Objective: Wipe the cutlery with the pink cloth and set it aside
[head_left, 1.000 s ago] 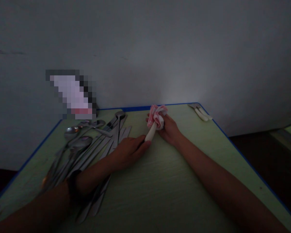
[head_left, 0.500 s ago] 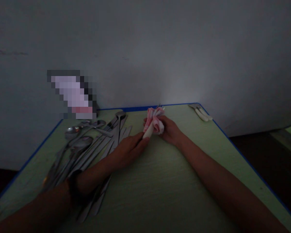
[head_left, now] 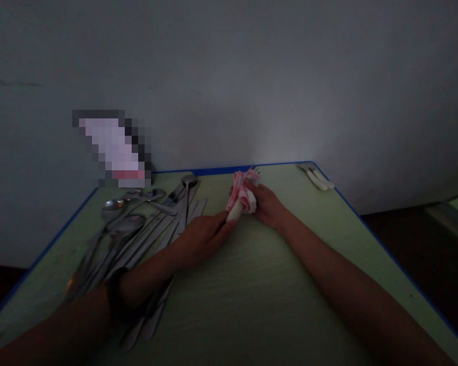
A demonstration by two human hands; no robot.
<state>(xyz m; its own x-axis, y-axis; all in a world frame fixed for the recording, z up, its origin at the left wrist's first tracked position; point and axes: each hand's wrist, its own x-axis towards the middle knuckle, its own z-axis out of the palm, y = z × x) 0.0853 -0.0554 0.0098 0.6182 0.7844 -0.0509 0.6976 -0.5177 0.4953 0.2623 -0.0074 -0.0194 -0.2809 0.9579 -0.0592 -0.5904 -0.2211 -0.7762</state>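
Observation:
My left hand (head_left: 204, 235) pinches the white handle (head_left: 233, 212) of a piece of cutlery near the middle of the green table (head_left: 252, 295). My right hand (head_left: 266, 203) is closed round a pink and white cloth (head_left: 243, 191) bunched over the upper part of that utensil. Metal tines (head_left: 254, 168) poke out beyond the cloth at the far end. A dark band sits on my left wrist (head_left: 114, 297).
A pile of metal spoons and knives (head_left: 137, 229) lies on the left of the table, partly under my left forearm. Two white-handled utensils (head_left: 316, 177) lie at the far right corner. A grey wall stands close behind the table's blue edge (head_left: 213, 170).
The cloth has slid a little along the utensil, toward the handle and then back up. Metal tines now show past the cloth. My left hand has hardly moved.

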